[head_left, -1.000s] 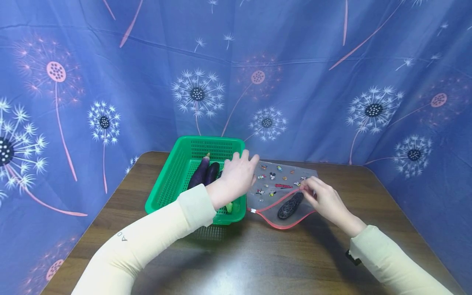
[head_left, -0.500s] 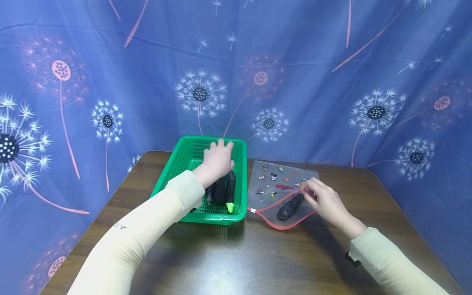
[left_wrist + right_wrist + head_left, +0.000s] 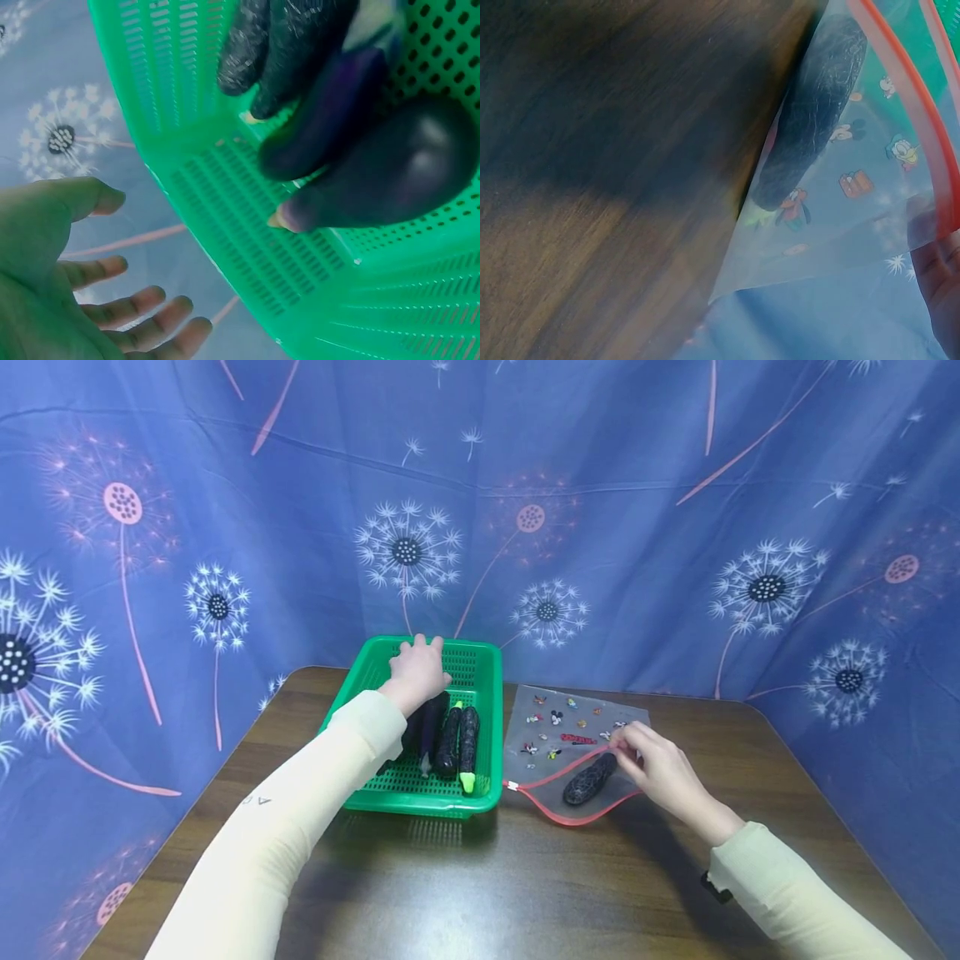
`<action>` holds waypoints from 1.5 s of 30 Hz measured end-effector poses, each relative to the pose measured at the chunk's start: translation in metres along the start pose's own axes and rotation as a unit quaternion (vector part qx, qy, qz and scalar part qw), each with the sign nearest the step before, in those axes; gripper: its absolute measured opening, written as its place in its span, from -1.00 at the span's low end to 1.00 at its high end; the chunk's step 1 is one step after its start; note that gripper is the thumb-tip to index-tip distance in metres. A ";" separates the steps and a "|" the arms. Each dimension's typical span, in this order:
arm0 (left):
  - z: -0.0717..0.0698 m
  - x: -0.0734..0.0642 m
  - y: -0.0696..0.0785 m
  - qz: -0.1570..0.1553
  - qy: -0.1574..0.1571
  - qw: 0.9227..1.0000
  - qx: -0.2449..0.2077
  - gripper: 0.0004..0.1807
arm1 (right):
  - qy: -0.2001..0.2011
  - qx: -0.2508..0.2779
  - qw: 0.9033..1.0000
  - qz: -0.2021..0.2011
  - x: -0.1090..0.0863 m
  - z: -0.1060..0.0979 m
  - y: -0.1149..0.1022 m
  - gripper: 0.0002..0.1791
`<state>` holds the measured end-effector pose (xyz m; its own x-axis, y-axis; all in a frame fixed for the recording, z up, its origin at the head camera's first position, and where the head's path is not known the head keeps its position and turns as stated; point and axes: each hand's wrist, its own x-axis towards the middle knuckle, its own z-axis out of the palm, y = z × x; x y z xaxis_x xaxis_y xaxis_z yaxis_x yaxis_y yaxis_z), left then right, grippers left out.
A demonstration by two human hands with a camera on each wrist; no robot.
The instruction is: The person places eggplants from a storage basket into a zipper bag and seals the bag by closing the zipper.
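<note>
My left hand (image 3: 417, 675) hovers over the back left of a green plastic basket (image 3: 496, 718), fingers spread and holding nothing. In the left wrist view, a plump eggplant (image 3: 397, 172) and a slimmer purple eggplant (image 3: 322, 112) lie nearest to it. Beside them are two dark, long vegetables with a shiny, crinkled surface, one (image 3: 468, 743) tipped light green. My right hand (image 3: 660, 768) pinches the red zip edge (image 3: 558, 820) of a clear zip bag (image 3: 551, 718) printed with cartoon figures. Inside the bag's gaping mouth lies another dark crinkled vegetable (image 3: 589, 779).
Basket and bag stand side by side on a brown wooden table (image 3: 480, 893). A blue curtain (image 3: 637, 568) with dandelion prints hangs right behind the table's back edge and along both sides.
My left hand has moved left across the basket, uncovering the crinkled vegetables at its right side. The right hand keeps its pinch on the bag's edge, nearly still.
</note>
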<state>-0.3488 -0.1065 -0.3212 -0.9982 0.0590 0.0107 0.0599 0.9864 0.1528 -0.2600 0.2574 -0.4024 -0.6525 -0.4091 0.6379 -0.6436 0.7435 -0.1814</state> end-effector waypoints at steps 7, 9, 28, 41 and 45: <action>0.009 0.014 -0.012 -0.017 -0.001 0.999 -0.033 -0.22 | -0.003 0.001 1.000 -0.001 0.000 0.000 0.000 -0.75; 0.013 0.018 -0.015 -0.028 -0.010 0.999 -0.034 -0.21 | -0.004 0.001 1.000 0.000 0.000 0.000 0.001 -0.75; 0.049 0.021 -0.019 -0.108 -0.148 0.982 -0.039 -0.24 | -0.008 0.000 1.000 0.003 -0.003 -0.003 0.004 -0.77; 0.062 0.012 -0.024 -0.118 -0.147 0.982 -0.016 -0.28 | -0.010 0.000 1.000 0.007 -0.002 -0.001 0.006 -0.76; 0.069 0.016 -0.029 -0.106 -0.158 0.982 0.001 -0.21 | -0.013 -0.001 1.000 0.013 -0.003 -0.001 0.006 -0.77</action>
<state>-0.3664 -0.1240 -0.3937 -0.9388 -0.1028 -0.3288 -0.1484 0.9820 0.1169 -0.2618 0.2630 -0.4046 -0.6786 -0.4037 0.6137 -0.6262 0.7546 -0.1960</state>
